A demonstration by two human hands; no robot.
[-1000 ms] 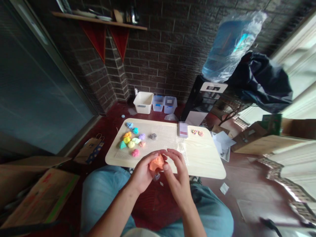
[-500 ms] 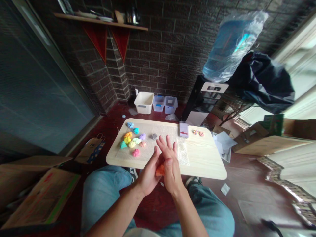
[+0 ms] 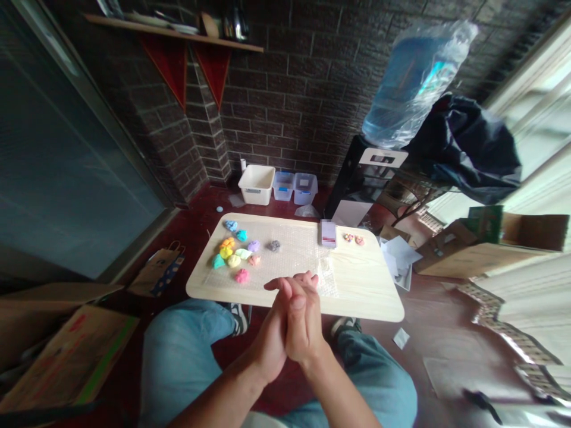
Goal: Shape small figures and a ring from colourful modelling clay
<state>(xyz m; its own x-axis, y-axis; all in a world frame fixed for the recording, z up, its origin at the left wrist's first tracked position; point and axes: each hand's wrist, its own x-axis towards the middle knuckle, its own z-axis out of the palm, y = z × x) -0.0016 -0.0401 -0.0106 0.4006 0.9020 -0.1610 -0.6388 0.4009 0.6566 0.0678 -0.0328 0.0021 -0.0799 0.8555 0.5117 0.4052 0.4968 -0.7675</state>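
My left hand (image 3: 275,328) and my right hand (image 3: 307,331) are pressed palm to palm in front of the table's near edge, fingers overlapping. The lump of orange clay seen between them a moment ago is now hidden by the palms. Closest to my hands on the table lies a pink clay lump (image 3: 241,275). Several other lumps sit at the left on bubble wrap (image 3: 294,261), among them a yellow one (image 3: 226,252), a green one (image 3: 218,261), a purple one (image 3: 253,246) and a grey one (image 3: 273,245).
On the pale table (image 3: 366,279) a phone-like card (image 3: 328,233) lies at the back, with two small decorated clay pieces (image 3: 359,240) to its right. Plastic bins (image 3: 257,185) stand against the brick wall, beside a water dispenser (image 3: 352,178). Cardboard boxes (image 3: 473,252) flank both sides.
My hands have closed tighter together, the fingers folding over and sinking nearer to me. The orange clay has gone out of sight between them. The view has shifted slightly.
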